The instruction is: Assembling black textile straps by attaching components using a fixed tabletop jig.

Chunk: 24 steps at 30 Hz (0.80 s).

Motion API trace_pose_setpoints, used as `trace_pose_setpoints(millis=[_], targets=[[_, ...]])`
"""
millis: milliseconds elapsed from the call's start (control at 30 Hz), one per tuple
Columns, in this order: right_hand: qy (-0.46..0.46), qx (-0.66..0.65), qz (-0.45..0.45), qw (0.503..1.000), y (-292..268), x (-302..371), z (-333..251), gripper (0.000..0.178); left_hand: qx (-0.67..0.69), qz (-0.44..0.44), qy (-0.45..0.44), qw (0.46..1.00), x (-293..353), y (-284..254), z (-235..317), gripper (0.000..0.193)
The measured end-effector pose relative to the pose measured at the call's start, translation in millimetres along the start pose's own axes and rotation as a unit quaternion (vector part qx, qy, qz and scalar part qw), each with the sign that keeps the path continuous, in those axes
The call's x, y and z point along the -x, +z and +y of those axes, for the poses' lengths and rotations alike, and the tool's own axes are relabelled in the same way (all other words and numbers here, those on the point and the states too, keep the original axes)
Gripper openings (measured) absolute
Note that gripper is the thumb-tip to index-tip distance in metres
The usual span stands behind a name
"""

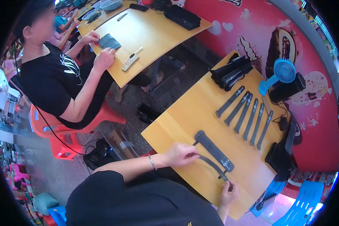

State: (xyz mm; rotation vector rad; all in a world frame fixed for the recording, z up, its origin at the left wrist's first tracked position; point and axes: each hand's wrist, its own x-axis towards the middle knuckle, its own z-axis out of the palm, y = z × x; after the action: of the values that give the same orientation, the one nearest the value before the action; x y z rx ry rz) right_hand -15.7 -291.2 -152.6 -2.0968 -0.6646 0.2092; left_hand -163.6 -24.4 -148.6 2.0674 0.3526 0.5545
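Observation:
Near the front edge of the wooden table [177, 124], my left hand [181, 154] pinches one end of a narrow dark grey strap [211, 162]. The strap's other end is between the thumb and fingers of my right hand [229, 191]. It bows slightly between the hands. Just beyond it lies a wider dark grey band [214, 150] with rounded ends and small light markings. Short dark tabs show between the two pieces; whether they are joined I cannot tell. Farther right, several similar narrow straps [229, 101] lie side by side in a slanting row.
A blue fan [284, 71] and a black cylinder [292, 88] stand at the table's far right. Black bundled pieces [229, 73] lie at the far end, a black pouch [277, 156] at the right edge. Across the gap, a seated person [52, 79] handles a dark piece [109, 42].

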Motion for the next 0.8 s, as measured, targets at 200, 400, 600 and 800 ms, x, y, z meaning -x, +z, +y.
trace_pose_setpoints(millis=[200,400,600,800], targets=[[0.007,-0.023,0.006,1.000,3.0,1.0,5.2,0.004,-0.026,-0.006,0.013,1.000,-2.9,-2.4,0.5,0.013],[-0.004,-0.028,0.000,1.000,2.1,2.8,5.6,0.005,-0.028,-0.006,0.004,1.000,-2.8,-1.2,1.8,0.010],[0.024,-0.024,0.005,0.999,1.6,1.8,1.8,0.004,-0.005,0.017,0.015,1.000,-2.8,0.2,0.0,0.008],[0.024,-0.040,0.011,0.999,3.2,2.6,5.0,0.005,-0.003,0.024,0.022,0.999,-4.4,-3.7,1.7,0.009]])
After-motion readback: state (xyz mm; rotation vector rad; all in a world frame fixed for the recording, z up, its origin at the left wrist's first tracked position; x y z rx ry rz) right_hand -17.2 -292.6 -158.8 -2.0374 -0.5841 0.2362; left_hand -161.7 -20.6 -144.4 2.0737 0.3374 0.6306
